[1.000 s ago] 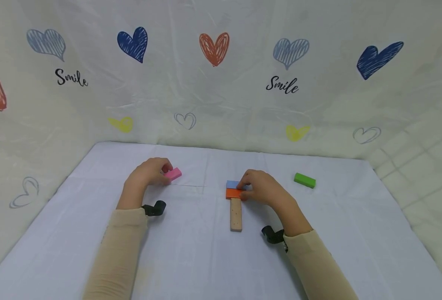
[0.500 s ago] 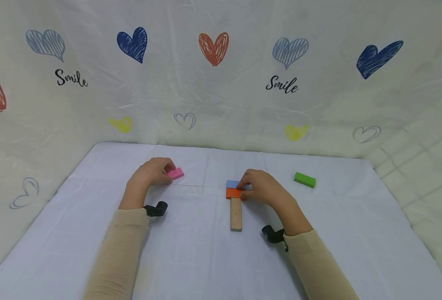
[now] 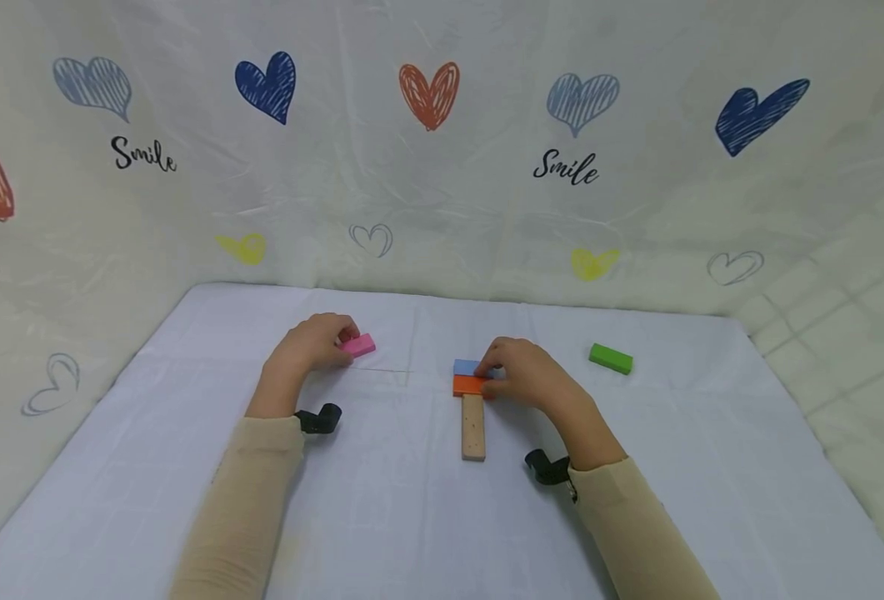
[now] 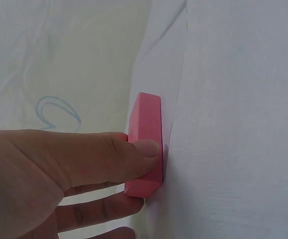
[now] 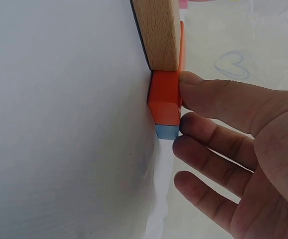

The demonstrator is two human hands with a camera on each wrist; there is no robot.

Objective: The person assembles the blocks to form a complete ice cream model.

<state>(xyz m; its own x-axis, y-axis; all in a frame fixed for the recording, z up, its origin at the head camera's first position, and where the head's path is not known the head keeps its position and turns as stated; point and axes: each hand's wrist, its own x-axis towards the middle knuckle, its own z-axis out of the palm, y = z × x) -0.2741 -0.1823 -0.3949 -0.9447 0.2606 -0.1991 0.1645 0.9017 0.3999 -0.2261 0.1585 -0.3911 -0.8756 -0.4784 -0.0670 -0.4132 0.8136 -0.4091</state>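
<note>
My left hand (image 3: 309,344) pinches a pink block (image 3: 358,346) between thumb and fingers, at or just above the white cloth; the left wrist view shows the thumb across the pink block (image 4: 146,129). At the middle, an orange block (image 3: 467,386) lies against a blue block (image 3: 466,367) behind it. A plain wooden block (image 3: 473,429) meets the orange one's near side at a right angle, like a T. My right hand (image 3: 529,375) rests its thumb on the orange block (image 5: 165,94) and its fingertips at the blue block (image 5: 167,132), without curling round either.
A green block (image 3: 611,358) lies on the white cloth-covered table (image 3: 711,433) to the right of my right hand. Behind the table hangs a pale curtain (image 3: 471,192) printed with hearts. Black wrist cameras sit at both wrists.
My left hand has moved slightly to the right with the pink block, toward the blocks at the middle. The right hand and the other blocks have stayed in place.
</note>
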